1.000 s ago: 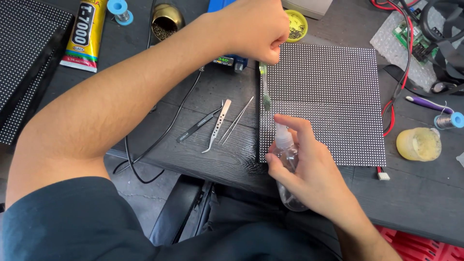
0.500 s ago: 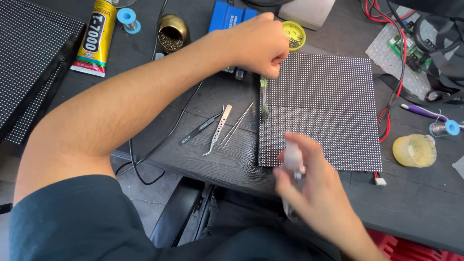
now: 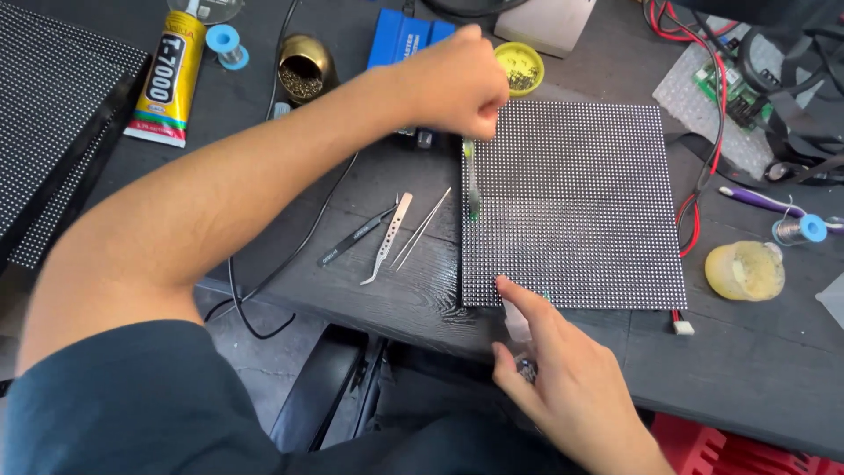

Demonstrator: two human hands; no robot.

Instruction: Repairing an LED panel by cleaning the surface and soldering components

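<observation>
Dotted black LED panel (image 3: 573, 204) lies flat on the dark wooden table (image 3: 756, 369), square to its near edge, filling the middle of the view. The left hand (image 3: 457, 84) reaches across from nine o'clock and is clenched at the panel's eleven o'clock corner, gripping a thin greenish-handled tool (image 3: 472, 180) that runs down along the panel's left edge. The right hand (image 3: 563, 378) comes up from six o'clock, its forefinger touching the panel's near edge; its other fingers curl around a small clear bottle (image 3: 519, 330), though the bottle is mostly hidden and I may be misreading its shape.

At nine o'clock of the panel, just beside it on the table, lie silver tweezers (image 3: 387, 239) and a black-handled pair (image 3: 356, 237). A yellow glue tube (image 3: 170, 79) sits toward ten o'clock, a brass pot (image 3: 305, 69) and a blue box (image 3: 400, 37) toward eleven, and a small yellow dish (image 3: 520, 68) at twelve. A pale yellow lump (image 3: 745, 270) rests at three o'clock, near a blue spool (image 3: 800, 229).
</observation>
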